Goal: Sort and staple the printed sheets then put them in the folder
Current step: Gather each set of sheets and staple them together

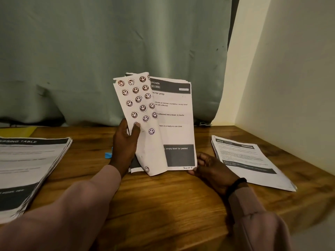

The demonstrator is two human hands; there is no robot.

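I hold a bundle of printed sheets [174,124] upright over the middle of the wooden table [159,200]. My left hand [126,144] grips the bundle's left side, its thumb pressing a folded-back sheet stamped with smiley faces [141,109]. The page behind shows a dark "KITCHEN" header and "Page no: 2" at its foot. My right hand [208,166] pinches the bundle's lower right corner. A small blue object [108,154], mostly hidden behind my left wrist, lies on the table.
A thick stack of printed sheets [27,171] lies at the left, a thinner stack [252,162] at the right. A yellow flat item [17,131] peeks out at the far left. A green curtain hangs behind; a wall bounds the right.
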